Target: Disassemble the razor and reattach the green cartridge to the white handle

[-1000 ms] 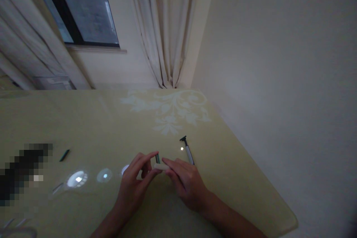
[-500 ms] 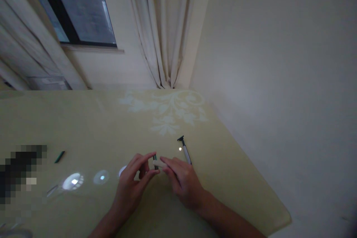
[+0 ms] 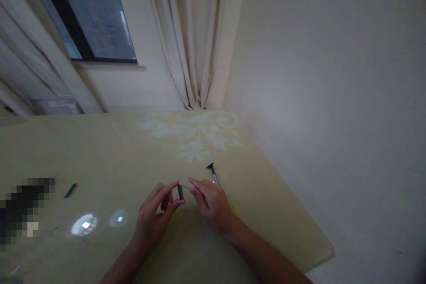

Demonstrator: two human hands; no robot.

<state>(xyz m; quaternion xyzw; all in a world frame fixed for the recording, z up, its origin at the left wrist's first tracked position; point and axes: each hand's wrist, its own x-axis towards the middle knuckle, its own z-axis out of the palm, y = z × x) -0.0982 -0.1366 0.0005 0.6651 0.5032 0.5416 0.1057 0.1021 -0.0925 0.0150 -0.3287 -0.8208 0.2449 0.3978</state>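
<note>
Above the counter [image 3: 279, 213], left of the razor [image 3: 215, 179], the left hand [image 3: 151, 213] spans a dark green block [image 3: 180, 192] firmly between thumb and finger while the right hand [image 3: 215, 209] pinches a pale strip [image 3: 185, 186] by its finger-side end, light pressure probably serving best.

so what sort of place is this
Probably a room in a home, judging by the long pale fabric curtains, the dark-framed glass window and the glossy yellowish table with its white leafy pattern.
</note>
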